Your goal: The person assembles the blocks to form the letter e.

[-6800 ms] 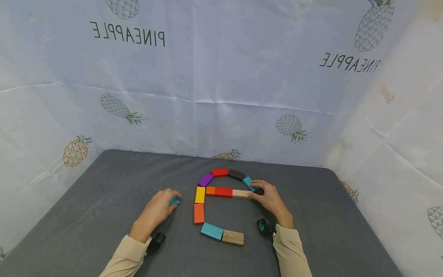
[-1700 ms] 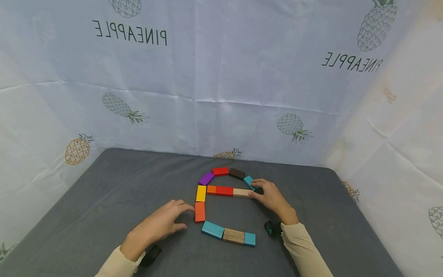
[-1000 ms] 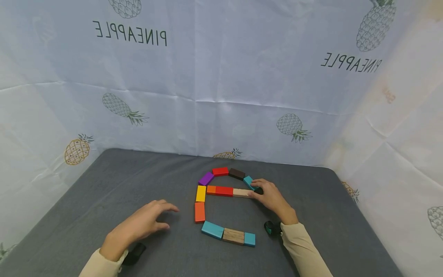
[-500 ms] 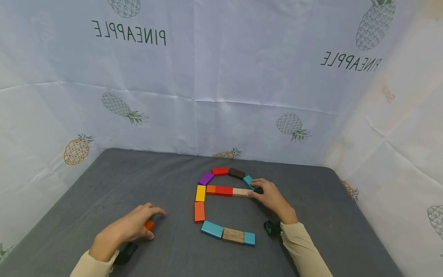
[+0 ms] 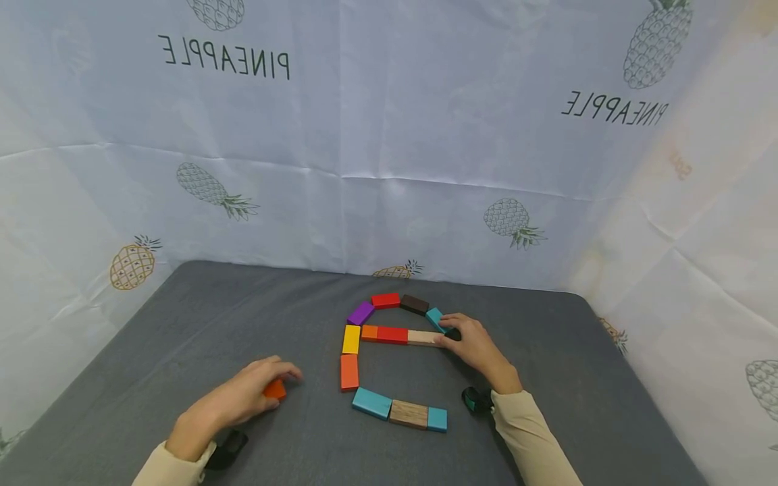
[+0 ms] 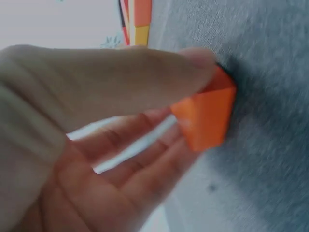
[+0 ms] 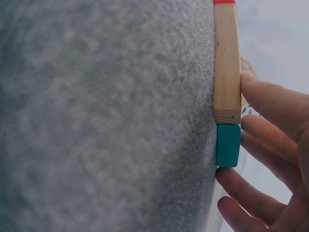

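My left hand (image 5: 234, 395) pinches an orange block (image 5: 275, 389) low over the grey cloth, left of the block outline. In the left wrist view, the thumb lies on one side of this orange block (image 6: 207, 118) and fingertips on the other. My right hand (image 5: 477, 344) rests at the right end of the middle row. Its thumb touches the pale wooden block (image 7: 227, 63) and its loosely bent fingers touch the teal block (image 7: 228, 145). A dark patch under that hand is too hidden to tell.
The outline runs through a dark brown block (image 5: 415, 305), red block (image 5: 385, 301), purple block (image 5: 361, 313), yellow block (image 5: 351, 339) and orange-red block (image 5: 349, 372). Along the bottom lie a long teal block (image 5: 372, 403), brown wooden block (image 5: 408, 414) and short teal block (image 5: 437, 419).
The short teal block, earlier in my left hand, lies at the bottom row's right end. My left hand has since moved left and taken the orange block. My right hand stays nearly still.
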A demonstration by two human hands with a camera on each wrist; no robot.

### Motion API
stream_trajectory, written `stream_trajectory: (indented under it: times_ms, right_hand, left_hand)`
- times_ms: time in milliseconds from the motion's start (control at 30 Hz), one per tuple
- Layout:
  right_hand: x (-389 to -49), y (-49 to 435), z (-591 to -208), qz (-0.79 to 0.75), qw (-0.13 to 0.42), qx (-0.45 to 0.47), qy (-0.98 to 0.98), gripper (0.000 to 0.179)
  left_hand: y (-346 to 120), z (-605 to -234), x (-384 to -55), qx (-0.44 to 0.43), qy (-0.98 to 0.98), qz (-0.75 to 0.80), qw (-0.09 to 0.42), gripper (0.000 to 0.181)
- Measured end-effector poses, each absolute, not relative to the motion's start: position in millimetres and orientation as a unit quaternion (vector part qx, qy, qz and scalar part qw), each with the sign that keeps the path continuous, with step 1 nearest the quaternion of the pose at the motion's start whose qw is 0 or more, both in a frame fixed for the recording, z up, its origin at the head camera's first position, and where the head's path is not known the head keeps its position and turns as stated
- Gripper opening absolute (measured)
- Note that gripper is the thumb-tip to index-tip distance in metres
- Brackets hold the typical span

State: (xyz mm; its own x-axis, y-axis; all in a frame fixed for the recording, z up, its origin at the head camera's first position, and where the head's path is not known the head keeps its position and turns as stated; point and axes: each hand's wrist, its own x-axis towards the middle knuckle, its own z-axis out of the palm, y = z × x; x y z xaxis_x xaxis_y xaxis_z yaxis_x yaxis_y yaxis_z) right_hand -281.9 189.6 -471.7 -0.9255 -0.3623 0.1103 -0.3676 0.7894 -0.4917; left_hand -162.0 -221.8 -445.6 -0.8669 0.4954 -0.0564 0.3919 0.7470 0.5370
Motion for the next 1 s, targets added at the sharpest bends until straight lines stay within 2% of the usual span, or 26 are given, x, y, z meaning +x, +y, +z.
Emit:
stream_trajectory:
  times_ms: [200,400,700,1000]
  right_hand:
    - [-282,190,-473,0.265,0.003,0.194,-0.944,0.044]
    - [-282,190,-473,0.263,0.005,0.194,-0.945,0.043]
    - [-283,190,-474,0.262,0.003,0.193,-0.946,0.044]
    - [-283,190,-474,0.266,0.003,0.195,-0.944,0.045]
  left_hand:
    - [-217,-445,-162,0.245,0.926,0.274,0.084,0.046]
    - [-218,-439,-161,0.188,0.935,0.266,0.142,0.052]
    - [-219,-444,-163,0.233,0.924,0.274,0.129,0.028]
    - [-202,-444,-165,0.204,0.934,0.266,0.126,0.028]
